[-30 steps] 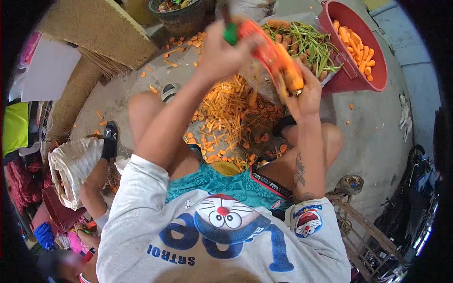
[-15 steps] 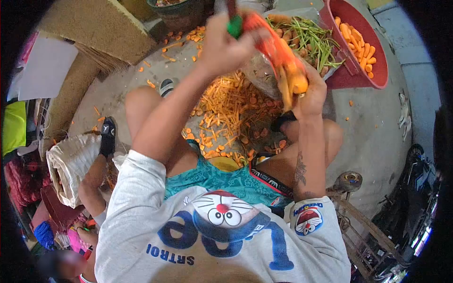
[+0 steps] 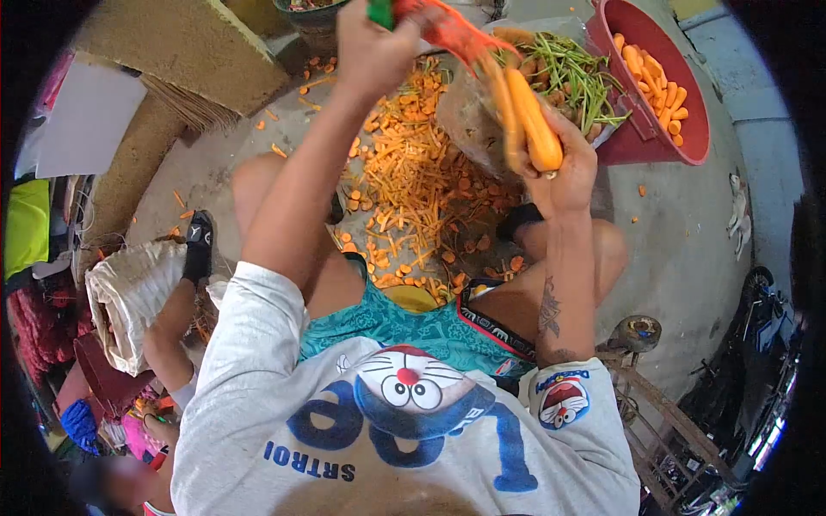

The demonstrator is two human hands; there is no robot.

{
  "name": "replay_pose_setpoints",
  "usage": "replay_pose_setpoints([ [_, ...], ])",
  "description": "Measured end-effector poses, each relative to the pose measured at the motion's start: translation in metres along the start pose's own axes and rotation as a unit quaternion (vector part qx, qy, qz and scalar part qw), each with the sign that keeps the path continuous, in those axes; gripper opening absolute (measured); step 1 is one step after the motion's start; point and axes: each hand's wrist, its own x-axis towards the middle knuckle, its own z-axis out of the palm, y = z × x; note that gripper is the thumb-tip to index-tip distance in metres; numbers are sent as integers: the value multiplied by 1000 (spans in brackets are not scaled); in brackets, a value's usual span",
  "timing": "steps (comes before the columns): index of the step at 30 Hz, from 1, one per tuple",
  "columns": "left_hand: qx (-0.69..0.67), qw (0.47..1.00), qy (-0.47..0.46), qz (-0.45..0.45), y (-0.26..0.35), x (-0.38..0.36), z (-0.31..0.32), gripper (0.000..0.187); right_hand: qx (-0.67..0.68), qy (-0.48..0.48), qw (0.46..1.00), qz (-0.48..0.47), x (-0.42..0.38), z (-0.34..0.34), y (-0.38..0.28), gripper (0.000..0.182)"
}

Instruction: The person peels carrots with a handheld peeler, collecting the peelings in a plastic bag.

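Near the top edge, my left hand (image 3: 374, 56) is closed round a peeler (image 3: 452, 34) with a green part and a long red part smeared by motion. The red part reaches to the upper end of a carrot. My right hand (image 3: 568, 163) grips the lower end of this smooth orange carrot (image 3: 533, 120), held tilted above the floor. A blurred orange strip (image 3: 503, 112), apparently peel, runs alongside the carrot. Below and between my hands lies a heap of carrot peelings (image 3: 413, 163) on the floor.
A red basin (image 3: 609, 43) with peeled carrots stands at upper right. Beside it, unpeeled carrots and green stalks (image 3: 576, 77) lie on clear plastic. Another person's shoe (image 3: 199, 232) is at left, near a white sack (image 3: 129, 292). A metal frame (image 3: 662, 430) stands at lower right.
My left hand has moved up and left with the peeler, away from the carrot's middle. My right hand stays nearly in place, and more of the carrot's surface shows.
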Motion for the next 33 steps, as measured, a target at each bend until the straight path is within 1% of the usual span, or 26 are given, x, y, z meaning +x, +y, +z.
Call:
replay_pose_setpoints([
  [2,-36,999,12,-17,-19,-1,-1,7,63,-126,989,36,2,-10,-5,39],
  [3,-73,996,23,-37,-27,-2,1,15,62,-128,989,33,5,-10,-5,39],
  [4,-35,998,8,-47,-16,-14,10,14,53,-68,996,24,6,-10,-3,39],
  [5,-97,995,-20,7,-5,-31,27,15,46,-5,999,17,6,-10,-1,38],
  [6,-158,985,-46,61,1,-40,39,16,46,-4,999,17,4,6,-3,38],
  [8,-138,986,-73,61,3,-37,35,17,3,165,986,9,-3,46,-12,35],
  [9,-117,986,-101,60,5,-35,30,19,2,166,986,14,-5,39,-9,35],
  [10,-116,986,-101,57,11,-28,22,19,7,101,995,19,-5,25,-6,33],
  [11,-115,992,-56,-13,17,-15,12,11,13,33,999,20,-4,13,-5,31],
  [12,-114,990,-12,-82,18,-4,5,4,15,31,999,18,-2,3,-5,31],
  [14,-143,988,33,-39,-11,-7,11,4,66,-95,992,58,3,-13,-7,31],
  [16,-120,993,-14,-10,-7,-20,19,19,63,-83,994,44,10,-19,-2,31],
  [17,-132,989,-63,12,5,-37,28,17,61,-68,995,36,10,-22,1,32],
  [18,-134,989,-63,10,8,-37,31,17,60,-66,995,37,8,-13,0,32],
  [20,-125,987,-82,66,9,-43,33,18,-29,113,993,-22,2,14,0,32],
  [21,-45,995,-49,80,-12,-27,27,16,-29,114,993,-16,-1,6,2,32],
  [22,-42,995,-49,79,-12,-18,17,16,3,8,1000,2,-2,-5,2,33],
  [23,-26,1000,-9,12,-10,-6,7,11,35,-100,994,17,-1,-12,1,35],
  [24,-10,998,32,-53,-7,4,-2,6,36,-103,994,13,-3,-4,-1,35],
  [26,-2,999,48,3,-26,2,-6,11,-80,-47,996,-9,-9,16,-7,42],
  [27,5,997,63,53,-24,2,-5,16,-260,-49,958,-113,-8,19,-8,51],
  [28,4,997,63,54,-23,0,-1,16,-260,-49,958,-114,-7,20,-9,51],
  [30,140,988,-3,64,-16,-15,11,20,-86,-22,987,-137,-3,21,-7,53],
  [31,201,974,-56,90,-12,-19,12,22,-3,39,994,-102,0,26,-9,48],
  [32,201,974,-55,88,-7,-24,16,22,-4,38,994,-100,3,18,-8,48],
  [33,241,963,-114,48,-3,-29,21,22,48,-18,997,-61,3,12,-9,44],
])
